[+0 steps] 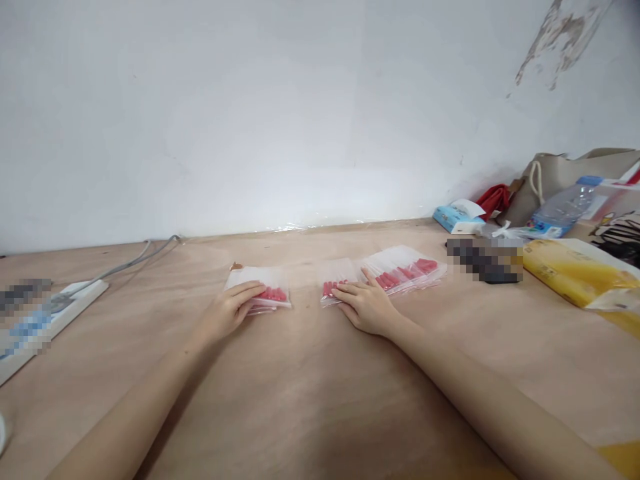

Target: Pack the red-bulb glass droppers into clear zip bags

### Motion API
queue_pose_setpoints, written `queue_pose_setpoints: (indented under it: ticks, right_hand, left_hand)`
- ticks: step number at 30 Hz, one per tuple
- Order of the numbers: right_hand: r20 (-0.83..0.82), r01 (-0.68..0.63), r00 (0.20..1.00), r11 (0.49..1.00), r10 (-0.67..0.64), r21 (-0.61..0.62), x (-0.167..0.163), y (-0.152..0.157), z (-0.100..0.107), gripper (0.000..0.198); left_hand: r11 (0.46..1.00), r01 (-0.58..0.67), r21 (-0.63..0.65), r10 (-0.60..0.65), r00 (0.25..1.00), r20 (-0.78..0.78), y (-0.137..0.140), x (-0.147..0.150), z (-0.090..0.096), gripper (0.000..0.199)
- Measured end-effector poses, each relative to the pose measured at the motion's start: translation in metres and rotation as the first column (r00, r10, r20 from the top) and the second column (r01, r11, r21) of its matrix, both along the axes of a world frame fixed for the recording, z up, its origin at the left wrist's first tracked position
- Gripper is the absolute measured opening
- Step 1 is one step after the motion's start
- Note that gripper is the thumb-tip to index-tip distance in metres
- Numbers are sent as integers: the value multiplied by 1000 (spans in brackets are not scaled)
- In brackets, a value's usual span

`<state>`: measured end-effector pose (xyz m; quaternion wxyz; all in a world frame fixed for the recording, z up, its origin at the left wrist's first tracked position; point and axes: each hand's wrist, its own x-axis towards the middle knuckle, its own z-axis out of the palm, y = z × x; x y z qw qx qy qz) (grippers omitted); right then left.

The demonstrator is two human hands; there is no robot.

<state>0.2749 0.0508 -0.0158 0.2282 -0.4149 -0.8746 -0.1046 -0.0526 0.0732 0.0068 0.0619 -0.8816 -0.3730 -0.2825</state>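
**Both hands flat on clear bags of red pieces**

Down on the bare wooden table (pixel 310 393), each hand rests on a small clear plastic bag filled with red pieces. The left hand (pixel 227 312) lies palm-down with its fingers stretched over the near edge of a single bag (pixel 260 288), pressing on it rather than closing around it; the fingers are extended, not clenched. The right hand (pixel 367 308) lies the same way, fingers spread flat on the nearest bag of an overlapping row of bags (pixel 395 272) that fans away to the right. Neither hand grasps anything; both merely press on plastic. The two bag groups sit near each other at the table's middle, apart by a strip of bare wood.

Off to the left, a white power strip (pixel 55 313) lies with its grey cable running toward the wall (pixel 250 113). At the far right stand a blue tissue pack (pixel 453 219), a plastic water bottle (pixel 563 210), a beige cloth bag (pixel 560 173) and a yellow packet (pixel 575 270).
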Motion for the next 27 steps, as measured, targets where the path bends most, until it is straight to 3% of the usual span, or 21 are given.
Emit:
queue_pose_setpoints:
  ticks: [4, 6, 8, 11, 13, 17, 21, 27]
  right_hand:
    - [-50, -55, 997, 998, 54, -21, -9, -1, -1, 35]
    - [-61, -65, 996, 998, 64, -14, -3, 0, 0, 37]
    - [-56, -56, 997, 998, 57, 7, 6, 0, 1, 39]
    - [-30, 19, 999, 999, -18, 46, 20, 0, 1, 37]
    - [-16, 67, 998, 995, -66, 71, 24, 1, -1, 28]
    - [-35, 93, 995, 987, -89, 133, 22, 3, -4, 20]
    - [-91, 112, 991, 977, -97, 184, 18, 4, -6, 19]
    - [-152, 81, 987, 986, -58, 149, 19, 3, -6, 17]
  left_hand:
    - [999, -23, 28, 27, 991, -131, -14, -6, 12, 38]
    - [995, -39, 93, 53, 986, -157, -21, 6, 18, 49]
    - [986, 6, 167, 24, 984, -178, -26, 26, 19, 46]
    - [965, 184, 188, -143, 967, -213, -28, 64, 10, 25]
    - [952, 245, 185, -203, 954, -221, -26, 88, 0, 21]
    - [966, 189, 178, -160, 973, -166, -18, 119, -16, 20]
    - [962, 126, 240, -103, 989, -107, -8, 123, -25, 19]
    - [942, 127, 312, -92, 988, -123, -3, 115, -28, 19]
